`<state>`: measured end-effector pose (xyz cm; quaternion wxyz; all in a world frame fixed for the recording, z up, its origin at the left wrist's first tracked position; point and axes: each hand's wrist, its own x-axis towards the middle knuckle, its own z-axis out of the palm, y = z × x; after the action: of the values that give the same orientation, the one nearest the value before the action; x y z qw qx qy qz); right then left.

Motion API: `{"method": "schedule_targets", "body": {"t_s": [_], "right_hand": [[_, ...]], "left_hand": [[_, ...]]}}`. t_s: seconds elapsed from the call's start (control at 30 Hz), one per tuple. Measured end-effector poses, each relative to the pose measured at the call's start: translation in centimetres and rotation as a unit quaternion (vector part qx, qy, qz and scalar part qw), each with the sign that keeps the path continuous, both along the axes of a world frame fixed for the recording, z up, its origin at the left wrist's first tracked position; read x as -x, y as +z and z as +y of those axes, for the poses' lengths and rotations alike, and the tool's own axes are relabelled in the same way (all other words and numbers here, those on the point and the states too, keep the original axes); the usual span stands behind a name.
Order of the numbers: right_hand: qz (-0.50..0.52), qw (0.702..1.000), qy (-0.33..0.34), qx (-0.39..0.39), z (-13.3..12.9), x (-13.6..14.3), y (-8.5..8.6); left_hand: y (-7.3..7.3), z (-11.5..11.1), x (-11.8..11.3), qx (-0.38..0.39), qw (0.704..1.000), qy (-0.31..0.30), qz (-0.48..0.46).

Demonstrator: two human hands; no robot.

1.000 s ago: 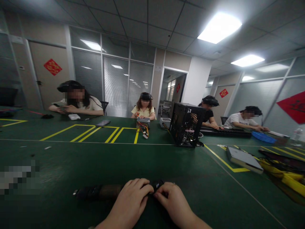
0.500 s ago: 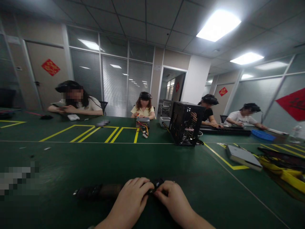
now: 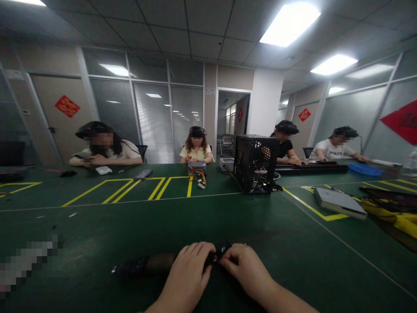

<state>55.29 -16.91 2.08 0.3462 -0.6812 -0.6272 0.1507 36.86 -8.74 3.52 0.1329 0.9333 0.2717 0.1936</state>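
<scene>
A long, dark, roughly cylindrical tool [image 3: 143, 265] lies across the green table in front of me, with a small metal tip at its left end. I cannot make out its exact kind. My left hand [image 3: 190, 270] is closed over the right part of the tool, fingers wrapped round it and hiding that section. At the tool's right end, which is black with a small light mark, my right hand [image 3: 248, 268] is closed in a pinch. Whatever sits between the right thumb and forefinger is too small and dark to name.
On the green table [image 3: 124, 230] stands a black computer case [image 3: 252, 163]. Beyond lies a power supply [image 3: 197, 165] with loose cables. To the right are a flat grey box [image 3: 340, 203], a yellow-and-black bag [image 3: 387, 213] and a blue tray [image 3: 365, 170]. Several people sit opposite.
The view has tilted and shifted a little, so the hands and tool appear slightly farther right. Both hands keep nearly the same hold at the tool's right end.
</scene>
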Motion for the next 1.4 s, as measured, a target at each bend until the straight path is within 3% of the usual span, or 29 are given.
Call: {"method": "schedule_targets", "body": {"t_s": [0.53, 1.4], "right_hand": [[0.050, 0.998, -0.029, 0.004, 0.18, 0.05, -0.22], [-0.013, 1.000, 0.009, 0.001, -0.43, 0.61, 0.44]], "left_hand": [[0.14, -0.10, -0.01, -0.018, 1.000, -0.013, 0.016], [0.76, -0.84, -0.46, 0.006, 0.999, -0.004, 0.035]]}}
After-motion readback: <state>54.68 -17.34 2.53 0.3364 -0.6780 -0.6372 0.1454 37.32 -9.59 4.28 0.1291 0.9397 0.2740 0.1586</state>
